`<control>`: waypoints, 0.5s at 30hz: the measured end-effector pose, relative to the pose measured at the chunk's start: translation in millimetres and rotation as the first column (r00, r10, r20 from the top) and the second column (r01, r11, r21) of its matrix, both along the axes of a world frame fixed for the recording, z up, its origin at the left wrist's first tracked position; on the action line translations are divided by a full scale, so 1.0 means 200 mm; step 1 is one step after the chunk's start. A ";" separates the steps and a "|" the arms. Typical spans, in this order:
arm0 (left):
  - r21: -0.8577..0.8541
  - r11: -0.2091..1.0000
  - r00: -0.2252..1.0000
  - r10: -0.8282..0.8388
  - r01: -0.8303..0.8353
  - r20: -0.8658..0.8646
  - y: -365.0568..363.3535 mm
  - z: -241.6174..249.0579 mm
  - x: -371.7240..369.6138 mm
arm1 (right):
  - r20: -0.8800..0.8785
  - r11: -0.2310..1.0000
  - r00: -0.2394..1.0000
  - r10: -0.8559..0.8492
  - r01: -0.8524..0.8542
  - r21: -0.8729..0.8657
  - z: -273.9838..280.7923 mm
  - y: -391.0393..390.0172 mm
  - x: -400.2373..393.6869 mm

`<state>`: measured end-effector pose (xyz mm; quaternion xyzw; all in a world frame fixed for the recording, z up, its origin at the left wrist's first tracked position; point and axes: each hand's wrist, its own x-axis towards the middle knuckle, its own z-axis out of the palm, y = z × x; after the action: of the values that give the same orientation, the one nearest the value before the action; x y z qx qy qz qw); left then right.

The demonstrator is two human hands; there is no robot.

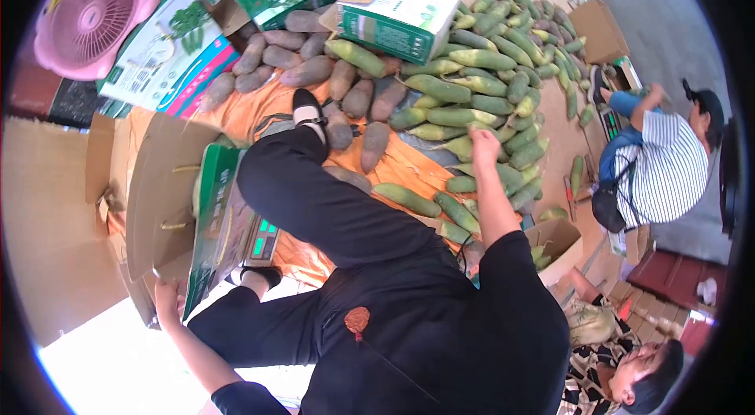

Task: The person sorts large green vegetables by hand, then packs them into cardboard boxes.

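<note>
Cardboard box [169, 179], flaps up, stands just beyond the left hand [167, 297], whose fingers meet its near edge — their curl is hidden. How full it is cannot be told. Scale [266, 242] shows right of that hand. Legs [330, 203] crowd the space between the hands. Right hand [485, 146] reaches among green radishes [480, 60], fingers partly bent; whether it grips one is unclear. Plenty lie loose around it, unboxed — with open air above them.
</note>
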<state>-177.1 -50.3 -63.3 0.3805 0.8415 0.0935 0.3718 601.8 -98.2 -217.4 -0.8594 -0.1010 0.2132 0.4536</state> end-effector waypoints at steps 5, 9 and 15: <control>-0.010 0.999 0.999 -0.035 0.035 -0.023 0.01 0.08 0.09 | -0.130 0.964 0.991 0.024 0.012 0.264 0.27 0.13 -0.03; -0.055 0.995 0.994 0.086 -0.082 0.072 0.02 0.19 0.20 | -0.280 0.940 0.937 0.211 -0.115 0.322 0.46 0.26 -0.18; -0.026 0.993 0.993 0.115 -0.114 0.023 0.00 0.20 0.23 | -0.227 0.743 0.793 0.566 -0.371 0.557 1.01 0.58 -0.69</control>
<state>-131.0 -50.0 -23.8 0.3259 0.8584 0.1090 0.3810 463.6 17.9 -15.2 -0.6038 -0.2779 0.4529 0.5942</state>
